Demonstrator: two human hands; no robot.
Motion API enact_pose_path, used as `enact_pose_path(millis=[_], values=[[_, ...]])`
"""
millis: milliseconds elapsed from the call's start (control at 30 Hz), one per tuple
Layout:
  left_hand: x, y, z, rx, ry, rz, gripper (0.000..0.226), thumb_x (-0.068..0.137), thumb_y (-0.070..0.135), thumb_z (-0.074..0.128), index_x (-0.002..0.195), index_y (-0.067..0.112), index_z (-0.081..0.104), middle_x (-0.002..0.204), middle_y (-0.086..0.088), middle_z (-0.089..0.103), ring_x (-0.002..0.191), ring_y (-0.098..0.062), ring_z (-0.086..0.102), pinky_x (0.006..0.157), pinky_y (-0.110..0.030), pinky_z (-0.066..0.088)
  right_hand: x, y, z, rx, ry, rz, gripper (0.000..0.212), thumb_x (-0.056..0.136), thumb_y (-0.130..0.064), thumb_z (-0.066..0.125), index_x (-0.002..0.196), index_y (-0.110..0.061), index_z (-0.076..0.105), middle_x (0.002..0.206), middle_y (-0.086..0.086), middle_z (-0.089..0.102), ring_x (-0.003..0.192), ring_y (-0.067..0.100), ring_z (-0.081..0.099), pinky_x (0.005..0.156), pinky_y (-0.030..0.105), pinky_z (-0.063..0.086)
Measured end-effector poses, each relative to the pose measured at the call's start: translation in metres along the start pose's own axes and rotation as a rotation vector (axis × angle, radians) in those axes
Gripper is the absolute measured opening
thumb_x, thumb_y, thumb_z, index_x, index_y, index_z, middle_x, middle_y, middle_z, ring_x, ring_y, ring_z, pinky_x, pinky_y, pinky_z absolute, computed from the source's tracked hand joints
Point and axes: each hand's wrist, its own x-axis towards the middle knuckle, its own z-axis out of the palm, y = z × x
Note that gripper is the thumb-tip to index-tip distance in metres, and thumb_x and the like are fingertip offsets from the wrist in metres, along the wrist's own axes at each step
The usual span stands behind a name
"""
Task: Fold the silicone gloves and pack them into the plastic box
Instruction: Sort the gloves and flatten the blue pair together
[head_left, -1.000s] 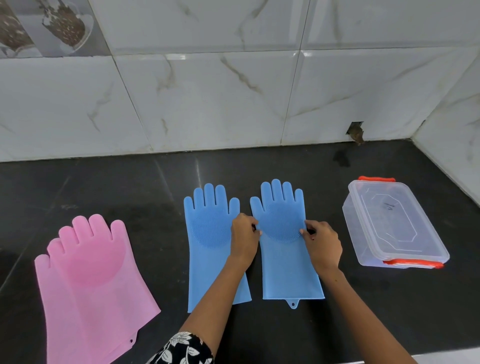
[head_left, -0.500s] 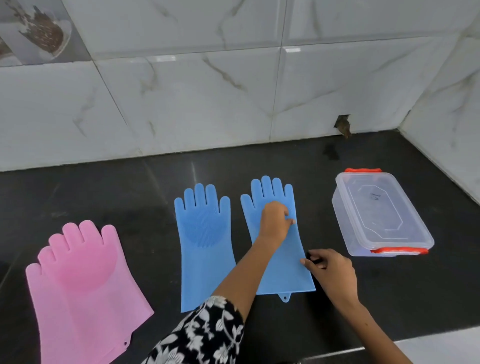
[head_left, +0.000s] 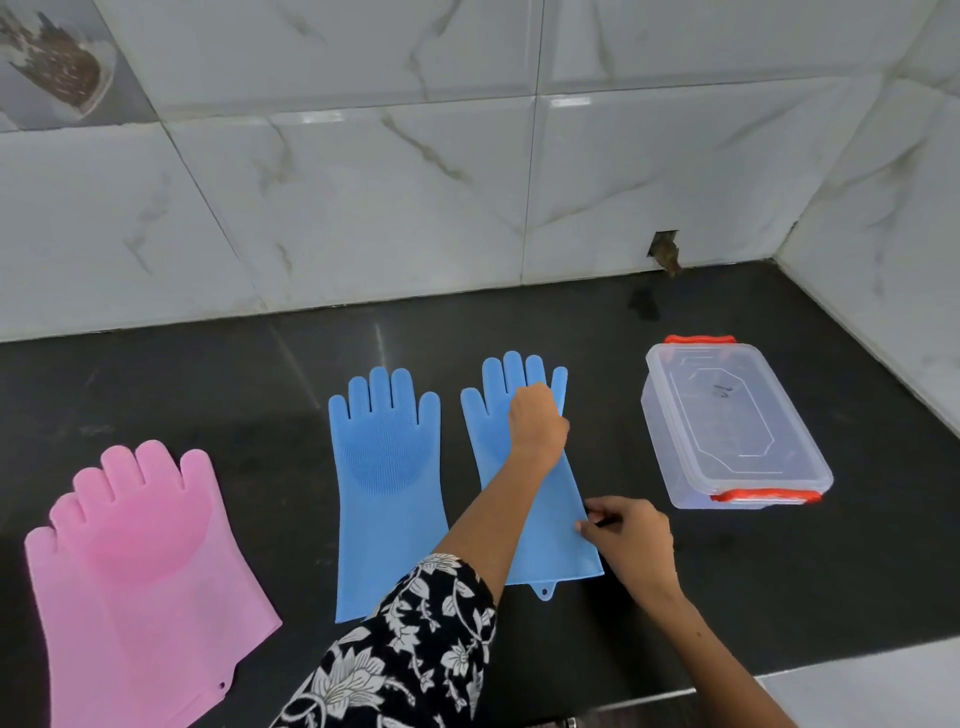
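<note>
Two blue silicone gloves lie flat, palm up, on the black counter. The left blue glove (head_left: 387, 483) is untouched. Across the right blue glove (head_left: 558, 551) reaches my left hand (head_left: 537, 423), its curled fingers gripping the glove near the base of the fingers on the right side. My right hand (head_left: 628, 530) pinches that glove's right edge low down, near the cuff. A pair of pink gloves (head_left: 140, 561) lies stacked at the far left. The clear plastic box (head_left: 727, 426), with its lid on and red clips, stands to the right of the blue gloves.
White marble tiles form the back wall and the right-hand wall (head_left: 883, 260), meeting in a corner behind the box. A small hole (head_left: 665, 252) shows at the wall's foot. The counter's front edge (head_left: 779, 675) runs just below my right forearm.
My left hand crossed from the glove's left edge up to its finger base on the right side. My right hand slid down the right edge toward the cuff.
</note>
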Motion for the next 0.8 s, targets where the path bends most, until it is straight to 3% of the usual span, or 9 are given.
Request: enact_pose_path(millis=[200, 300, 433, 533, 667, 800], values=[[0.003, -0.025, -0.046, -0.197, 0.074, -0.029, 0.009, 0.078, 0.001, 0.068, 0.073, -0.005, 0.074, 0.072, -0.018, 0.072, 0.065, -0.025, 0.067, 0.075, -0.028, 0.056, -0.003, -0.031, -0.009, 0.164, -0.105, -0.090, 0.028, 0.078, -0.009, 0.073, 0.106, -0.014, 0.072, 0.083, -0.007, 0.070, 0.080, 0.008, 0.067, 0.072, 0.024, 0.056], [-0.001, -0.049, -0.084, -0.370, 0.116, -0.080, 0.004, 0.075, 0.002, 0.074, 0.077, -0.002, 0.075, 0.074, -0.017, 0.073, 0.067, -0.026, 0.070, 0.072, -0.032, 0.059, -0.012, -0.063, -0.005, 0.203, -0.183, -0.144, 0.028, 0.078, -0.014, 0.074, 0.105, -0.020, 0.071, 0.087, -0.011, 0.068, 0.081, 0.005, 0.067, 0.064, 0.017, 0.055], [-0.015, -0.098, -0.138, -0.532, 0.174, -0.135, 0.009, 0.069, 0.001, 0.079, 0.067, 0.009, 0.075, 0.064, -0.007, 0.070, 0.060, -0.020, 0.069, 0.068, -0.030, 0.060, -0.032, -0.108, 0.024, 0.195, -0.246, -0.281, 0.027, 0.074, -0.015, 0.078, 0.100, -0.020, 0.073, 0.075, -0.012, 0.066, 0.062, 0.003, 0.065, 0.054, 0.015, 0.053], [-0.033, -0.150, -0.166, -0.595, 0.245, -0.231, 0.022, 0.066, 0.001, 0.082, 0.061, 0.019, 0.072, 0.060, 0.001, 0.070, 0.055, -0.010, 0.069, 0.056, -0.017, 0.056, -0.050, -0.132, 0.069, 0.088, -0.332, -0.383, 0.030, 0.076, -0.018, 0.076, 0.106, -0.017, 0.071, 0.086, -0.008, 0.066, 0.066, 0.005, 0.064, 0.066, 0.019, 0.053], [-0.057, -0.208, -0.164, -0.522, 0.238, -0.424, 0.008, 0.072, 0.000, 0.078, 0.078, 0.002, 0.073, 0.079, -0.013, 0.072, 0.065, -0.020, 0.069, 0.056, -0.018, 0.057, -0.071, -0.137, 0.133, -0.076, -0.478, -0.385, 0.036, 0.083, -0.020, 0.069, 0.118, -0.013, 0.065, 0.106, 0.002, 0.065, 0.090, 0.016, 0.064, 0.088, 0.031, 0.052], [-0.060, -0.224, -0.151, -0.505, 0.240, -0.445, 0.013, 0.075, 0.007, 0.078, 0.086, 0.000, 0.074, 0.079, -0.009, 0.072, 0.069, -0.020, 0.070, 0.063, -0.023, 0.057, -0.068, -0.122, 0.145, -0.158, -0.465, -0.322, 0.039, 0.082, -0.036, 0.069, 0.116, -0.018, 0.064, 0.112, -0.004, 0.065, 0.096, 0.013, 0.064, 0.084, 0.026, 0.050]])
